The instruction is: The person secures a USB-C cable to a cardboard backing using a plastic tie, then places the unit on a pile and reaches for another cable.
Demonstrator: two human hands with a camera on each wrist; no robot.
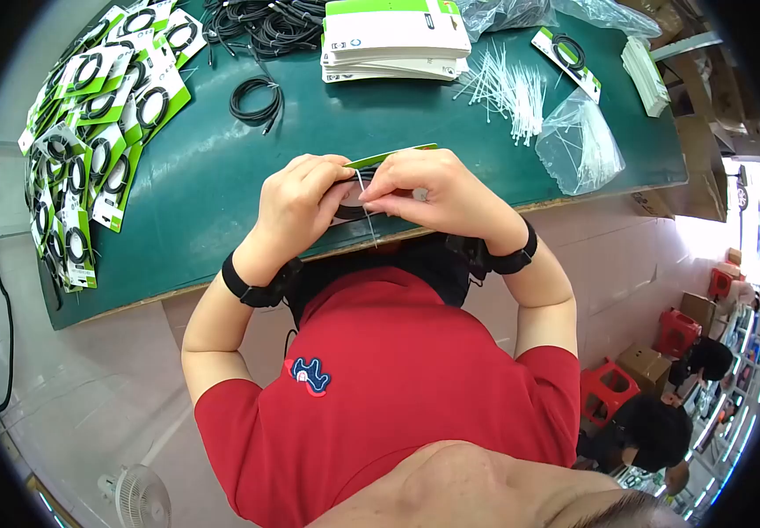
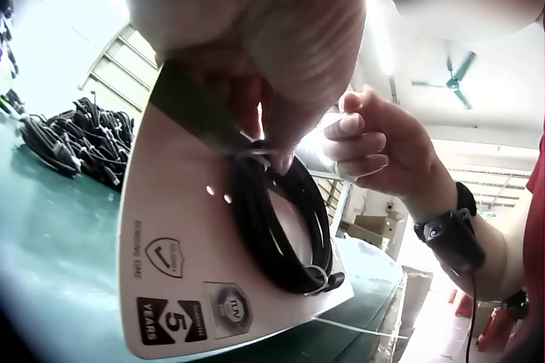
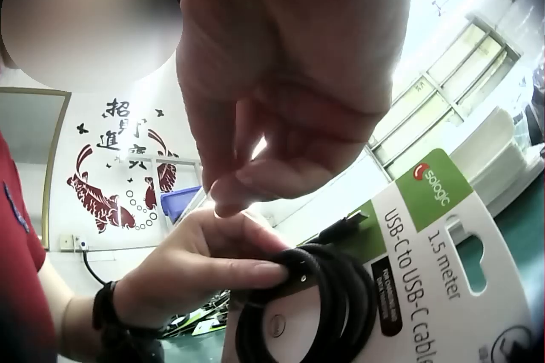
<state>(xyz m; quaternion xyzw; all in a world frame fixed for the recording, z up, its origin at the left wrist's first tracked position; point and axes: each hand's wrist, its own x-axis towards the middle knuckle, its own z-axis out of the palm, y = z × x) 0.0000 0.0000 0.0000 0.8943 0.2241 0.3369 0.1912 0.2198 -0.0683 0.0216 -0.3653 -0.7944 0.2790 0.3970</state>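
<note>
My left hand (image 1: 303, 195) grips the upper edge of a white and green printed card (image 3: 434, 252), its thumb on a coiled black USB-C cable (image 2: 285, 227) lying against the card. A thin white cable tie (image 1: 369, 220) crosses the coil and trails below it. In the left wrist view, another tie loop (image 2: 317, 280) circles the coil's lower end. My right hand (image 1: 424, 187) has its thumb and fingertips pinched together at the tie, just right of the left fingers. In the right wrist view, those fingertips (image 3: 230, 197) are over the coil; the tie end is hidden.
Carded cables (image 1: 98, 123) are heaped at the table's left. Behind lie loose black cables (image 1: 266, 31), one single coil (image 1: 257, 101) and a stack of cards (image 1: 395, 44). Loose white ties (image 1: 512, 92), a plastic bag (image 1: 580, 145) and another carded cable (image 1: 566, 62) are at right.
</note>
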